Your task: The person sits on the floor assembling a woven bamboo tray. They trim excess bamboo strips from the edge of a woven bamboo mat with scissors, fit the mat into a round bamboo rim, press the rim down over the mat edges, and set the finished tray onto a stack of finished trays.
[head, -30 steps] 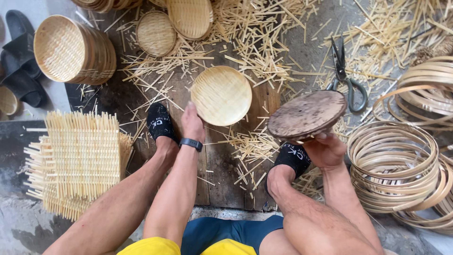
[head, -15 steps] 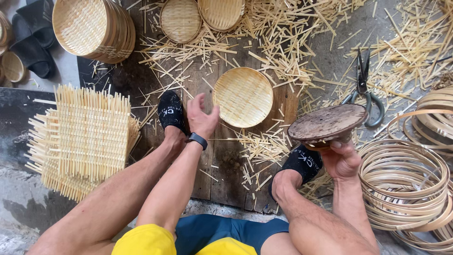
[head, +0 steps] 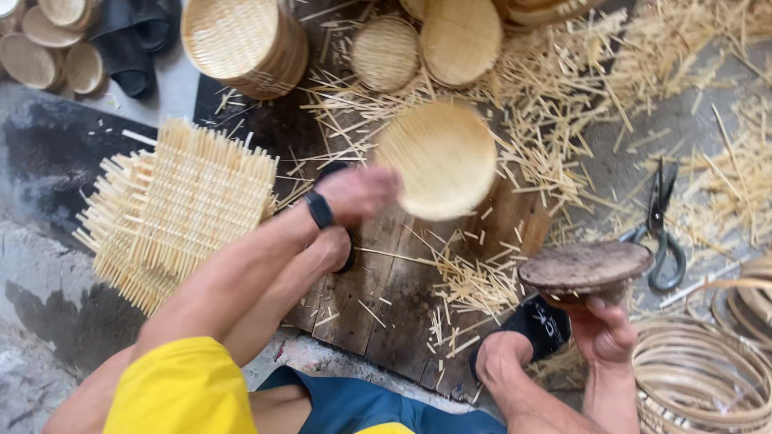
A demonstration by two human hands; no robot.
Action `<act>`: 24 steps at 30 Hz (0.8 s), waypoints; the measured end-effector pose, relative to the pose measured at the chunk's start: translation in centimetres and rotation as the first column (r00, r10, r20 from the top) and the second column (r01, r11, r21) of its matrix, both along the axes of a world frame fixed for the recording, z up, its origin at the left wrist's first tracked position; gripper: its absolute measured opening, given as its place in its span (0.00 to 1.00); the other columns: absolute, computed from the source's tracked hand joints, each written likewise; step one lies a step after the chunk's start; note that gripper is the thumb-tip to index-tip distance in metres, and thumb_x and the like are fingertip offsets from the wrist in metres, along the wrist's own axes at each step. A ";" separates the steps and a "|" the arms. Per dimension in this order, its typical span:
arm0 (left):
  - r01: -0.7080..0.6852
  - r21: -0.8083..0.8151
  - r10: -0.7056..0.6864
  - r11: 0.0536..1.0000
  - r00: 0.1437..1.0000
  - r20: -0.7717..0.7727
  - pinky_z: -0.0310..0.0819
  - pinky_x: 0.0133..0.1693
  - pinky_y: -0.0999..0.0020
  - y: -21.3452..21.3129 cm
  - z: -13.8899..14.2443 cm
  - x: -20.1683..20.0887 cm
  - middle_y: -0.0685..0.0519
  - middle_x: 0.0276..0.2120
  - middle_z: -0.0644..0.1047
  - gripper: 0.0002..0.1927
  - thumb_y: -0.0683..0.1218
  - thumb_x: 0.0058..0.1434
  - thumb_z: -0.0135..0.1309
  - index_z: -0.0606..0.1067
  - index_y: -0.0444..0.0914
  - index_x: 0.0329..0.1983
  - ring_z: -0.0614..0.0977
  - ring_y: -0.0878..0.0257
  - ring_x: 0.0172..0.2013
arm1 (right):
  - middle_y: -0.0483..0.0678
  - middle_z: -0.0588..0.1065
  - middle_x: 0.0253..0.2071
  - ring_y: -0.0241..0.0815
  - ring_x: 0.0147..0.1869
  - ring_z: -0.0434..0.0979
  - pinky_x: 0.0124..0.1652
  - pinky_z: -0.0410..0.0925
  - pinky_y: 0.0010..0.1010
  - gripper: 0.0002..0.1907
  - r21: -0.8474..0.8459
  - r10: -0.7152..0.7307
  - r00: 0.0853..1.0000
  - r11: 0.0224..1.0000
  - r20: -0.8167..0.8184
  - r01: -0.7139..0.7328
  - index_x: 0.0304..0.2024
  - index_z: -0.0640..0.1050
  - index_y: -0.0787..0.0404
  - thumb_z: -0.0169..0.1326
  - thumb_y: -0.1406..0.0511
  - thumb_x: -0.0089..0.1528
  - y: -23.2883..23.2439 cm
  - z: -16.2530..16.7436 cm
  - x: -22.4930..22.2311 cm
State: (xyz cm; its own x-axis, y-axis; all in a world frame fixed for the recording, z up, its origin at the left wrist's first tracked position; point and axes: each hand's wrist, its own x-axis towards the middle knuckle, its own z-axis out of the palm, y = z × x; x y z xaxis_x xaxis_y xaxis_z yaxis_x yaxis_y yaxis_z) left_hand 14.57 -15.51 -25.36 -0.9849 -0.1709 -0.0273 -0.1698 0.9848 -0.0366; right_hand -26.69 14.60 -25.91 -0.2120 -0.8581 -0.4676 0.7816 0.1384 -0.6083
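My left hand (head: 359, 193), with a black watch on the wrist, is blurred by motion and closed on the left edge of a round woven bamboo tray (head: 441, 157). The tray is tilted above the dark wooden board (head: 386, 289) and is blurred too. My right hand (head: 605, 331) holds up a round dark wooden disc (head: 584, 268) from below, by my right knee. My feet in black shoes rest on the board.
A stack of round woven trays (head: 241, 40) stands at the top left, with more trays (head: 462, 36) at the top. Square woven mats (head: 177, 209) lie at left. Scissors (head: 663, 233) and bamboo hoops (head: 708, 378) are at right. Bamboo splinters cover the floor.
My left hand went from open beside the woven tray to closed on its edge. The tray has come up off the board. My right hand still holds the disc.
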 end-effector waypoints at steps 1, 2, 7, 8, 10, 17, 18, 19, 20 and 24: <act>-0.203 0.032 0.205 0.979 0.975 -0.089 0.79 0.49 0.63 -2.6 1.8 2.2 0.50 0.46 0.79 0.17 0.39 0.62 0.51 0.76 0.34 0.54 0.80 0.56 0.49 | 0.54 0.74 0.61 0.57 0.66 0.73 0.64 0.65 0.58 0.36 0.002 0.001 1.000 1.000 -0.011 -0.001 0.70 0.68 0.65 0.55 0.67 0.58 -0.2 0.2 0.1; -0.284 -0.007 0.265 0.959 0.903 -0.337 0.78 0.46 0.64 -5.4 3.6 4.3 0.49 0.46 0.80 0.17 0.38 0.56 0.49 0.76 0.36 0.49 0.80 0.56 0.46 | 0.54 0.74 0.62 0.57 0.66 0.73 0.64 0.65 0.59 0.37 0.006 -0.002 1.000 1.000 -0.021 0.002 0.71 0.67 0.65 0.55 0.67 0.58 -0.4 0.3 0.3; -0.768 -0.014 0.708 0.641 0.597 -0.377 0.77 0.46 0.60 -14.5 7.4 12.1 0.48 0.40 0.82 0.10 0.33 0.65 0.50 0.79 0.39 0.39 0.82 0.53 0.45 | 0.55 0.74 0.61 0.58 0.65 0.73 0.62 0.66 0.61 0.37 0.000 0.027 0.997 1.000 -0.073 -0.027 0.71 0.66 0.65 0.56 0.69 0.59 -0.9 0.5 0.8; -0.808 -0.006 0.752 0.589 0.551 -0.362 0.77 0.46 0.58 -15.2 7.3 12.9 0.47 0.38 0.82 0.09 0.33 0.62 0.51 0.79 0.39 0.38 0.82 0.51 0.44 | 0.55 0.73 0.61 0.59 0.65 0.73 0.61 0.66 0.61 0.37 0.005 0.029 0.997 1.000 -0.078 -0.029 0.72 0.66 0.65 0.56 0.70 0.59 -1.0 0.5 0.7; -0.860 0.009 0.814 0.510 0.480 -0.327 0.77 0.46 0.56 -16.0 6.4 13.8 0.47 0.36 0.82 0.11 0.33 0.59 0.52 0.80 0.39 0.38 0.82 0.49 0.43 | 0.56 0.73 0.62 0.58 0.65 0.73 0.61 0.65 0.60 0.38 0.029 0.036 0.993 0.999 -0.111 -0.033 0.73 0.65 0.66 0.55 0.69 0.59 -0.9 0.4 0.6; -0.881 0.066 0.867 0.468 0.442 -0.231 0.76 0.46 0.56 -17.4 3.4 15.0 0.48 0.35 0.82 0.15 0.33 0.53 0.53 0.82 0.40 0.40 0.82 0.49 0.41 | 0.59 0.72 0.62 0.60 0.64 0.73 0.60 0.66 0.60 0.38 0.104 0.065 0.987 0.993 -0.145 -0.050 0.73 0.64 0.69 0.53 0.69 0.58 -1.0 0.0 0.1; -0.879 0.074 0.866 0.470 0.444 -0.228 0.76 0.46 0.55 -17.4 3.3 15.2 0.48 0.34 0.82 0.16 0.33 0.52 0.54 0.82 0.40 0.41 0.82 0.49 0.40 | 0.58 0.72 0.61 0.60 0.63 0.73 0.59 0.66 0.60 0.38 0.107 0.069 0.985 0.993 -0.155 -0.052 0.73 0.63 0.68 0.53 0.69 0.58 -1.1 -0.1 0.1; -0.877 0.075 0.864 0.474 0.448 -0.231 0.76 0.46 0.55 -17.4 3.2 15.2 0.48 0.34 0.82 0.15 0.33 0.53 0.54 0.82 0.40 0.40 0.82 0.49 0.40 | 0.58 0.72 0.61 0.60 0.63 0.73 0.59 0.66 0.61 0.38 0.107 0.071 0.984 0.993 -0.165 -0.053 0.73 0.63 0.67 0.54 0.70 0.59 -1.2 -0.2 0.1; -0.875 0.075 0.861 0.478 0.451 -0.234 0.76 0.46 0.55 -17.3 3.1 15.3 0.48 0.34 0.82 0.14 0.33 0.54 0.54 0.82 0.40 0.39 0.82 0.50 0.40 | 0.58 0.72 0.61 0.60 0.62 0.73 0.58 0.66 0.61 0.38 0.108 0.072 0.982 0.993 -0.175 -0.054 0.72 0.63 0.66 0.54 0.71 0.59 -1.3 -0.3 0.2; -0.878 0.074 0.860 0.473 0.441 -0.258 0.77 0.46 0.56 -17.4 2.5 15.2 0.49 0.34 0.82 0.14 0.32 0.54 0.53 0.83 0.40 0.39 0.82 0.49 0.41 | 0.58 0.72 0.62 0.58 0.65 0.73 0.61 0.65 0.61 0.35 0.077 0.075 0.990 0.995 -0.116 -0.066 0.70 0.65 0.70 0.52 0.69 0.59 -2.8 -0.4 0.7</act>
